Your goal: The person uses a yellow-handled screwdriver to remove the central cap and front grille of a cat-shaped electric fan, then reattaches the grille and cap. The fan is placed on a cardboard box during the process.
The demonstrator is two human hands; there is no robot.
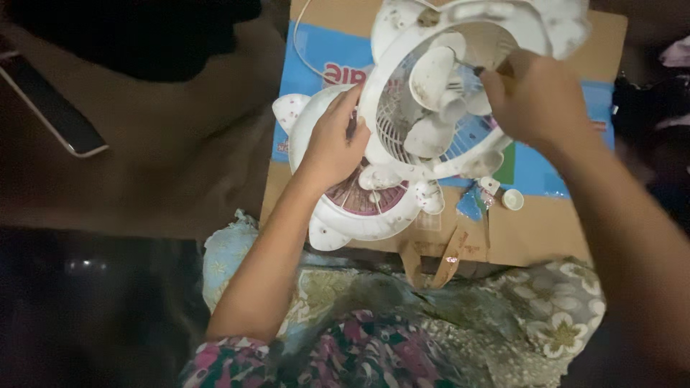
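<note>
Floor: a dim brown surface [180, 144] fills the left half, darker toward the lower left.
Light: low and warm, brightest at the middle, with the corners falling into shadow.
Cardboard: 1 flattened brown box [546, 230] lies spread at the middle, with blue printed panels and torn flaps at its near edge.
Phone: 1 slim dark phone [50, 108] with a pale edge lies at the left, well apart from the box.
Top left: a black shape [144, 36], too dark to identify.
</note>
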